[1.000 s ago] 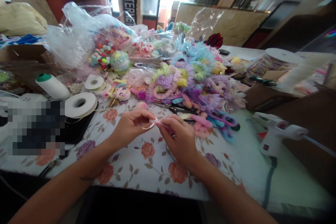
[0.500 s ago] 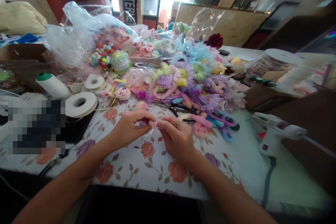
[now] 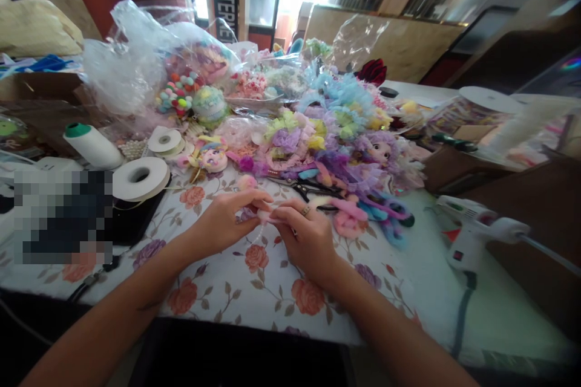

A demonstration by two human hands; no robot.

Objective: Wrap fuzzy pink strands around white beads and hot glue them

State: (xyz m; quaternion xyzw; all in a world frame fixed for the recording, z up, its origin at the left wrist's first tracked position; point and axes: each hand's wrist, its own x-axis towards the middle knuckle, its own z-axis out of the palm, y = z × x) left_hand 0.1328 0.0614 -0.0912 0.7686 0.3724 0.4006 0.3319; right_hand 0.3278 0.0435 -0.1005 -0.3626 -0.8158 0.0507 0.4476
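My left hand [image 3: 227, 221] and my right hand [image 3: 304, 236] meet fingertip to fingertip just above the floral tablecloth [image 3: 254, 290]. Between them they pinch a small pink and white ribbon piece [image 3: 264, 216], mostly hidden by the fingers, with a thin white strand hanging below. Both hands are closed in a pinch. A ring sits on a finger of the right hand. Black scissors [image 3: 313, 188] lie just beyond the hands.
A heap of pastel lace flowers and small dolls [image 3: 327, 145] fills the table's middle, with clear plastic bags [image 3: 136, 66] behind. White ribbon rolls [image 3: 138, 178] and a thread cone [image 3: 91, 145] sit at left. A white glue gun [image 3: 476, 233] lies at right.
The hands have drawn closer together and the ribbon piece, plainly visible a second ago, is now mostly covered by the fingers. The right hand has turned so its ring shows.
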